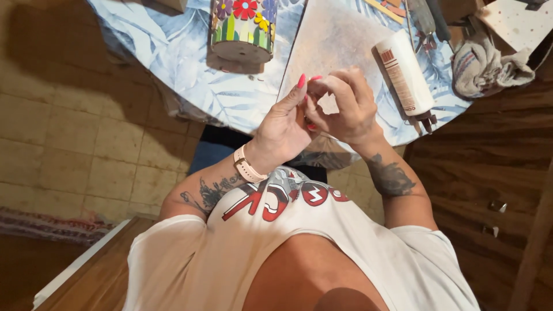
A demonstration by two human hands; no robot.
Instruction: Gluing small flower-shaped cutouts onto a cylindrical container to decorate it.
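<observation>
1. Your left hand [285, 124] and right hand [344, 106] meet above the tabletop [190, 63] edge, fingers curled together.
2. Can't tell what they pinch; any item is hidden.
3. White tube [406, 72] lies just right of them.
4. Flowered pot [242, 29] and rag [489, 66] sit farther off.

You see warm, dim indoor light from above; the table [190, 63] casts a dark shadow on the floor [69, 155]. Edges bend slightly; focus is soft.

Bottle [406, 72] right of board [328, 46]
</observation>
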